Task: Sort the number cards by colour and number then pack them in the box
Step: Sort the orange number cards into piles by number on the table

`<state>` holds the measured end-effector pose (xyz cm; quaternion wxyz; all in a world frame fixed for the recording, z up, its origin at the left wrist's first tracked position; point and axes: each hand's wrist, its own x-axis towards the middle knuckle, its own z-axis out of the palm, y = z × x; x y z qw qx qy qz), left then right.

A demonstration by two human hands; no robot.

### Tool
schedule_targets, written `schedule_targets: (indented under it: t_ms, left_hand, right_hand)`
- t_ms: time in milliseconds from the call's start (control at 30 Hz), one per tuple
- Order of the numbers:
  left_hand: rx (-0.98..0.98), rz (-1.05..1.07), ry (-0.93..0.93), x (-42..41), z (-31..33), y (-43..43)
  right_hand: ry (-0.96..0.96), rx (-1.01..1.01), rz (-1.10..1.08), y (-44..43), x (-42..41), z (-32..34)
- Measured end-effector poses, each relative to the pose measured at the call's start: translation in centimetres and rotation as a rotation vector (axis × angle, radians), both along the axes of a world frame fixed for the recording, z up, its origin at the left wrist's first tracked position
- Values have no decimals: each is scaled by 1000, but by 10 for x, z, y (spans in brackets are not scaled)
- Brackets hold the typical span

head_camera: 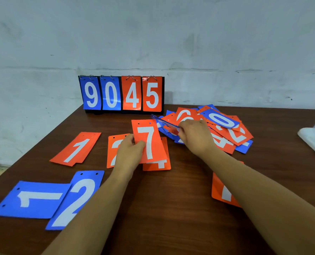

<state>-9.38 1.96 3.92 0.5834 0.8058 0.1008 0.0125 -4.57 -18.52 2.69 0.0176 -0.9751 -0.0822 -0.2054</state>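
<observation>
My left hand (130, 151) pinches a red card marked 7 (149, 141) by its left edge, above a red 4 card (158, 165) and beside a red 2 card (113, 150). My right hand (195, 135) grips the edge of a blue card (164, 122) lifted from the mixed heap of red and blue cards (224, 129). Laid out on the table are a red 1 card (76, 149), a blue 1 card (31, 198), a blue 2 card (77, 199), and a red card (222, 190) partly hidden under my right forearm.
A flip scoreboard (121, 93) showing 9 0 4 5 stands at the back of the brown wooden table (171, 208), against a white wall. A white object (314, 142) lies at the right edge of the table.
</observation>
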Motion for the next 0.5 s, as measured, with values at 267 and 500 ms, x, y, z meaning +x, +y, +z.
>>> schedule_targets:
  t_ms: [267,500]
  left_hand:
    - [-196,-22,14,-28,12,-6]
    - [-739,-145,35,-90,20,-3]
  right_hand:
    - [-323,455,46,13,-85,30]
    - [-267,444,126,39,-160,11]
